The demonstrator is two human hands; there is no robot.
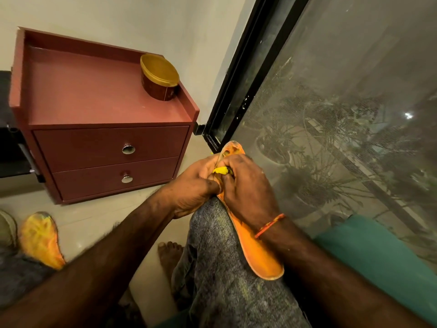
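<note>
Where the insole lies: the orange insole (pixel 255 252) rests along a raised knee (pixel 212 223) in grey cloth, at the middle of the view, between the two hands and partly under the right one.
Insole axis: long axis runs from about 11 o'clock to 5 o'clock; the rounded, stained toe end points up toward 11 o'clock, near the window frame, and the heel end points down to 5 o'clock, sticking out past the right wrist.
Insole tilt: its orange face turns toward 3 o'clock, its left edge raised toward the left hand.
Left hand (pixel 196 185): at 9 o'clock of the insole's forepart, fingers curled, gripping the left edge, with the thumb lying along that edge.
Right hand (pixel 248 188): laid over the orange face just behind the toe end, fingers bent inward and pinching a yellow wad (pixel 220 170) against the insole; I cannot tell what the wad is.
Hands together: knuckles nearly touching, the wad showing in the gap between them.
Wrist: an orange thread (pixel 269 225) circles the right wrist, which crosses the insole's middle.
Floor: a second insole (pixel 40 237), smeared yellow, lies well apart at 8 o'clock; a bare foot (pixel 170 254) stands below the knee.
Cabinet (pixel 106 143): a red two-drawer unit at 10 o'clock, with a gold-lidded tin (pixel 159 78) on its surface.
</note>
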